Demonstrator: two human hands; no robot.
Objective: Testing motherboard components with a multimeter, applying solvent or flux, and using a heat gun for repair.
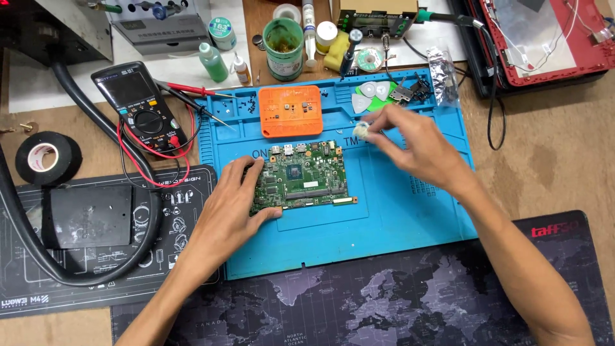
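Note:
A green circuit board (306,176) lies flat on the blue work mat (397,205). My left hand (234,202) rests on the board's left end, fingers curled over its edge. My right hand (410,144) hovers above the mat to the right of the board and pinches a small white wad (362,131) between thumb and fingertips. An orange box (291,111) sits just behind the board.
A multimeter (139,109) with red and black leads lies left of the mat. Black tape roll (46,157) at far left. Bottles, a green jar (283,45) and a soldering station (375,19) line the back. A red laptop shell (544,38) is at back right.

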